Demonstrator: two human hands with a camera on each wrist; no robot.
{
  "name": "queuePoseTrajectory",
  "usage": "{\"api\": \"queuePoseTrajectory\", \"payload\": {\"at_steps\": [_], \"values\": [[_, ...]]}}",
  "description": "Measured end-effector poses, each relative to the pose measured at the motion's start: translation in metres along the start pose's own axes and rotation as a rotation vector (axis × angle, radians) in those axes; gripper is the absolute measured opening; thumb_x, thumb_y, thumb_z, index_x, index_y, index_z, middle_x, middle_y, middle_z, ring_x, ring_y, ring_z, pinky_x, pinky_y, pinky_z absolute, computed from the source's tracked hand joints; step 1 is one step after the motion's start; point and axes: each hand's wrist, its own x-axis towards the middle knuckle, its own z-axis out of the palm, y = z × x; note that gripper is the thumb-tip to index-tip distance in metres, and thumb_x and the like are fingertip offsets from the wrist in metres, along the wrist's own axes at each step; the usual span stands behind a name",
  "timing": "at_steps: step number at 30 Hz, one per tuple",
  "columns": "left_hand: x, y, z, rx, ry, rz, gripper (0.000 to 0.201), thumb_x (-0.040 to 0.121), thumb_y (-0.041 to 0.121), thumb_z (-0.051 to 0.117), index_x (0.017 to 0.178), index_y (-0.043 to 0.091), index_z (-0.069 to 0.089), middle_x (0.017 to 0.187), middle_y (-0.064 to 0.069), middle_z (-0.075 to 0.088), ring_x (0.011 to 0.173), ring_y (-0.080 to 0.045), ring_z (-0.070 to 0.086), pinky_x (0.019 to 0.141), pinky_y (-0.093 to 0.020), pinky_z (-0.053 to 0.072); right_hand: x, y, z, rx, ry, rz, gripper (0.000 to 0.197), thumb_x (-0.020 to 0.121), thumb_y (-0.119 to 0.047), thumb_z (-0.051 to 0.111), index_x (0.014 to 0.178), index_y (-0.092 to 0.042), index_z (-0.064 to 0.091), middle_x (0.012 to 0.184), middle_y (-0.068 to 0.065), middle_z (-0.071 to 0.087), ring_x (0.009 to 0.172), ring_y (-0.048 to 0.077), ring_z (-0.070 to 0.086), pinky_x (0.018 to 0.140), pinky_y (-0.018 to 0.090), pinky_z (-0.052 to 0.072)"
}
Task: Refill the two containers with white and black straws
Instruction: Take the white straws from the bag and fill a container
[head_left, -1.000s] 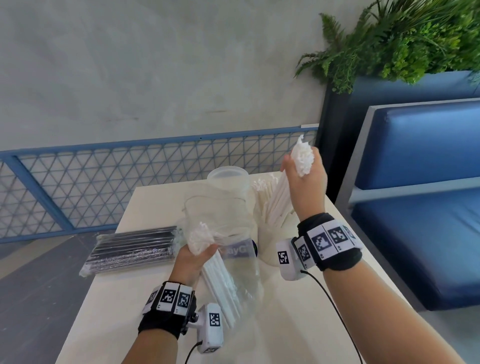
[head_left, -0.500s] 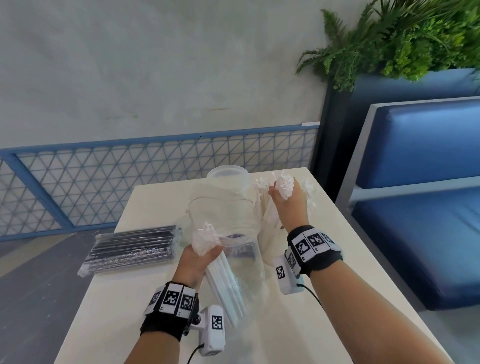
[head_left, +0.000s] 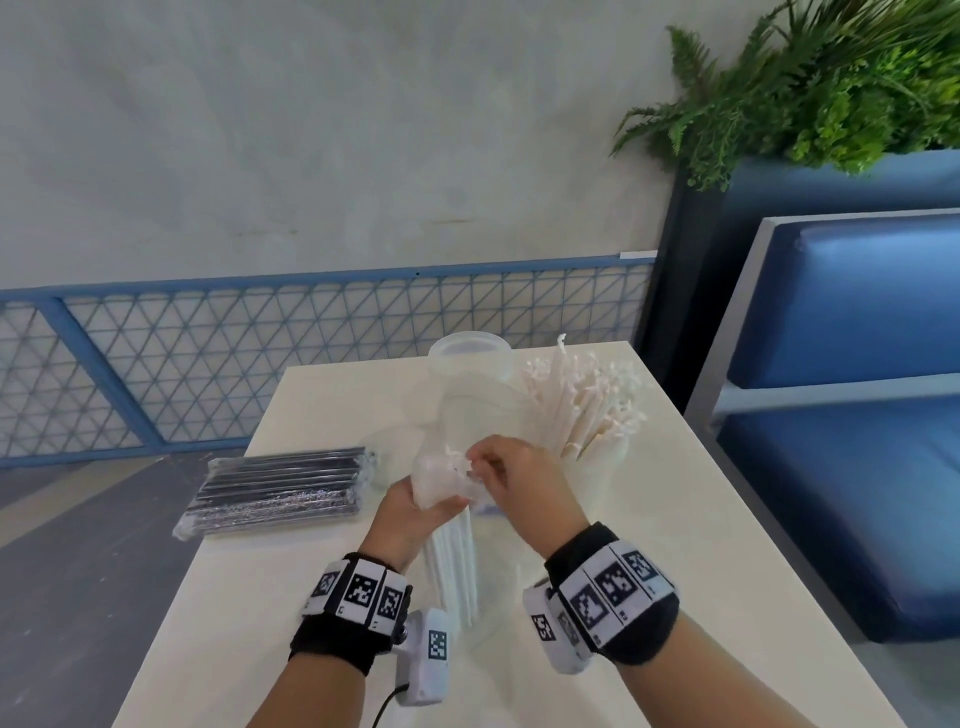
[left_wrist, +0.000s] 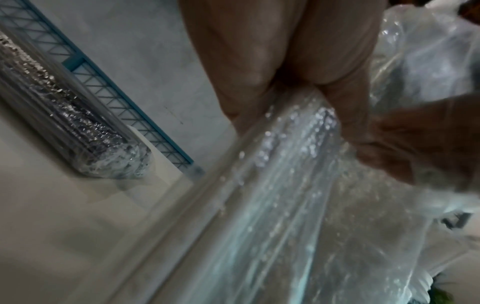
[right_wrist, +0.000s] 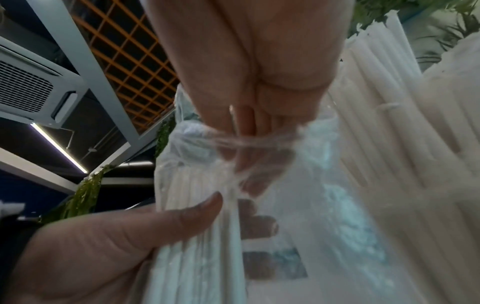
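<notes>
My left hand (head_left: 410, 514) grips a clear plastic bag of white straws (head_left: 452, 561) near its top, tilted up off the table; the same bag (left_wrist: 272, 205) fills the left wrist view. My right hand (head_left: 488, 465) is at the bag's mouth (right_wrist: 259, 142), fingers curled in and pinching the straw tips. A container (head_left: 597, 462) at the right holds a fan of white straws (head_left: 582, 400). Behind the bag stands an empty clear container (head_left: 467, 358). A sealed pack of black straws (head_left: 280, 488) lies on the table's left side.
The cream table (head_left: 675, 571) ends at the left above grey floor. A blue bench (head_left: 857, 415) runs along the right, with a planter of ferns (head_left: 805, 78) behind. A blue mesh railing (head_left: 260, 364) stands past the far edge.
My right hand lowered its bundle of white straws into the right container, let go, and moved left to the bag's mouth. My left hand kept holding the bag.
</notes>
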Motion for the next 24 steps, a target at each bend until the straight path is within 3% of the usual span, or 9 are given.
{"api": "queuePoseTrajectory", "payload": {"at_steps": [3, 7, 9, 11, 13, 16, 18, 21, 24], "values": [[-0.001, 0.002, 0.000, 0.037, -0.146, 0.026, 0.037, 0.061, 0.013, 0.082, 0.091, 0.025, 0.065, 0.084, 0.008, 0.073, 0.087, -0.013, 0.066, 0.070, -0.016, 0.052, 0.002, 0.003, 0.001, 0.004, -0.226, 0.050, 0.030, 0.083, -0.016, 0.065, 0.112, -0.010, 0.061, 0.105, 0.008, 0.069, 0.090, 0.015, 0.064, 0.081, 0.020, 0.050], [0.010, -0.006, 0.000, -0.010, -0.332, 0.018, 0.080, 0.058, -0.008, 0.080, 0.127, 0.004, 0.042, 0.115, -0.007, 0.061, 0.103, -0.017, 0.065, 0.077, -0.021, 0.052, 0.000, 0.006, 0.010, 0.039, -0.339, 0.105, 0.056, 0.078, -0.018, 0.071, 0.130, -0.013, 0.049, 0.118, 0.010, 0.064, 0.107, 0.022, 0.061, 0.094, 0.034, 0.050], [0.013, -0.010, 0.000, 0.064, -0.358, -0.005, 0.114, 0.042, 0.018, 0.091, 0.136, 0.012, 0.028, 0.124, -0.004, 0.053, 0.110, -0.017, 0.059, 0.088, -0.023, 0.049, -0.004, 0.007, 0.017, 0.129, -0.342, 0.163, 0.059, 0.077, -0.016, 0.072, 0.130, -0.010, 0.047, 0.121, 0.010, 0.061, 0.111, 0.022, 0.058, 0.099, 0.034, 0.047], [0.014, -0.014, -0.002, 0.132, -0.410, -0.014, 0.135, 0.035, 0.029, 0.093, 0.140, 0.023, 0.009, 0.123, 0.011, 0.049, 0.109, 0.000, 0.057, 0.094, -0.017, 0.044, -0.006, 0.007, 0.023, 0.214, -0.318, 0.271, 0.050, 0.079, -0.016, 0.070, 0.124, -0.006, 0.050, 0.118, 0.008, 0.060, 0.106, 0.018, 0.057, 0.093, 0.022, 0.044], [0.012, -0.013, 0.000, 0.170, -0.452, 0.037, 0.130, 0.050, 0.005, 0.087, 0.141, 0.025, -0.004, 0.118, 0.016, 0.047, 0.101, 0.016, 0.055, 0.084, -0.006, 0.044, -0.007, 0.009, 0.032, 0.218, -0.288, 0.359, 0.045, 0.082, -0.023, 0.069, 0.119, -0.003, 0.054, 0.110, 0.008, 0.061, 0.099, 0.018, 0.057, 0.087, 0.023, 0.048], [0.008, -0.011, 0.002, 0.087, -0.443, 0.008, 0.115, 0.060, -0.013, 0.076, 0.142, 0.021, 0.002, 0.115, 0.010, 0.050, 0.093, 0.015, 0.059, 0.076, -0.008, 0.047, -0.007, 0.015, 0.046, 0.114, -0.241, 0.362, 0.046, 0.086, -0.034, 0.062, 0.113, 0.002, 0.057, 0.106, 0.019, 0.065, 0.101, 0.029, 0.061, 0.093, 0.041, 0.048], [0.008, -0.012, 0.000, 0.024, -0.388, -0.029, 0.097, 0.062, -0.007, 0.078, 0.138, 0.014, 0.023, 0.116, 0.001, 0.056, 0.095, 0.004, 0.063, 0.077, -0.016, 0.051, -0.006, 0.016, 0.048, 0.200, -0.173, 0.344, 0.043, 0.086, -0.033, 0.061, 0.110, 0.003, 0.057, 0.105, 0.019, 0.064, 0.100, 0.030, 0.060, 0.094, 0.043, 0.048], [0.004, -0.014, 0.000, -0.032, -0.373, -0.072, 0.067, 0.067, 0.024, 0.078, 0.123, -0.001, 0.050, 0.111, -0.008, 0.067, 0.105, -0.018, 0.064, 0.085, -0.027, 0.051, -0.001, 0.015, 0.038, 0.386, -0.105, 0.371, 0.035, 0.085, -0.031, 0.064, 0.106, -0.004, 0.061, 0.099, 0.014, 0.068, 0.095, 0.025, 0.064, 0.089, 0.039, 0.052], [-0.003, -0.008, 0.003, -0.055, -0.345, -0.119, 0.026, 0.091, 0.023, 0.054, 0.116, 0.020, 0.056, 0.102, 0.002, 0.071, 0.098, -0.013, 0.067, 0.077, -0.026, 0.053, 0.004, 0.020, 0.030, 0.431, -0.031, 0.376, 0.018, 0.086, -0.030, 0.063, 0.083, -0.012, 0.059, 0.078, 0.002, 0.064, 0.076, 0.018, 0.062, 0.073, 0.030, 0.052]]}}
